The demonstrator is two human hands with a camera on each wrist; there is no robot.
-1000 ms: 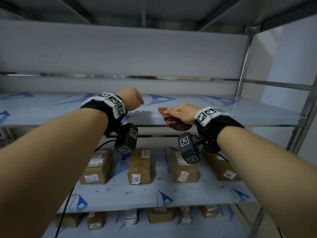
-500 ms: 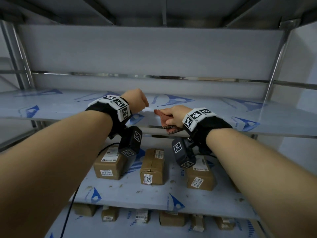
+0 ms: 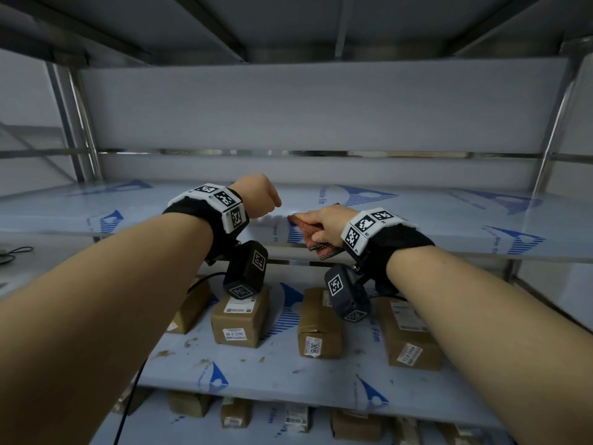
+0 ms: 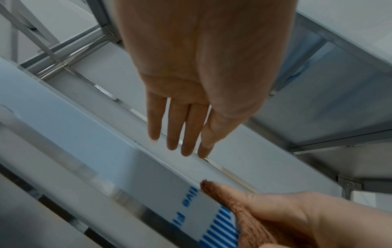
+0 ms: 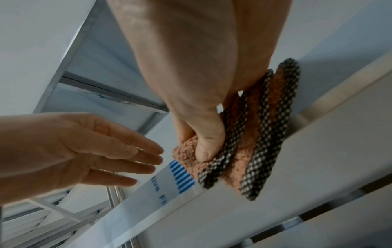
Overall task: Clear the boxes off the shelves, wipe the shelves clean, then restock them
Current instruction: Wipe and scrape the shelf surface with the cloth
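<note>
While the folded cloth lay at the front edge of the upper shelf, the right hand clamped it there, thumb curled onto its pink pile and the checked layers hanging a little past the lip. Just beside it the left hand was spread loose, fingers straight and close together, holding nothing; from the wrist view I could not quite tell whether the fingertips touched the board or floated over it. That shelf ran bare to both sides and back to the rear panel, blue print showing through its film. One level down, the boxes sat in a row with gaps between them, on a lower shelf flecked with brown scraps. More cartons showed on the level beneath.
</note>
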